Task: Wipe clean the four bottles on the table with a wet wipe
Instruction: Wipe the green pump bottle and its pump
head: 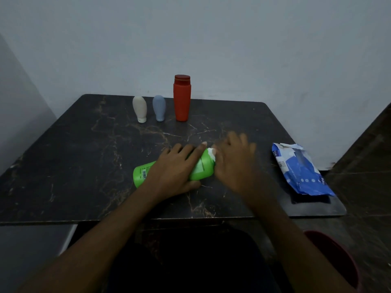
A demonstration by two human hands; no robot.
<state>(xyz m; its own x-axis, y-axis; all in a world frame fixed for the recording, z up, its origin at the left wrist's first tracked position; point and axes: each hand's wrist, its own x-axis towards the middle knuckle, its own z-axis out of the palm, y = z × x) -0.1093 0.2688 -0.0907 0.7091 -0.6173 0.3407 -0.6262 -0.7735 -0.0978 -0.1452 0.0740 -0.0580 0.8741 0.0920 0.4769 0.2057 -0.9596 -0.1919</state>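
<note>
Head view puts the green bottle [203,167] just below the centre of the frame, lying on its side on the dark marbled table [74,155], base toward the left and neck toward the right. The left hand [177,166] wraps over its middle, fingers curled across the top and thumb beneath, pinning it down. A white wet wipe [212,152] shows at the neck end, against the right hand [232,161]. That hand is blurred, so whether it pinches the wipe or only presses it cannot be told. The bottle looks like light, smooth plastic that may give a little under a squeeze. Once damp it will likely be slippery, and on its side it will want to roll, so the broad mid-body is the sensible place to hold it. Above centre, well apart from the hands, stand a cream bottle [139,108], a grey-blue bottle [159,107] and a taller red bottle [182,98]. A blue wipes pack [300,172] lies at the right of the frame, torn open.
</note>
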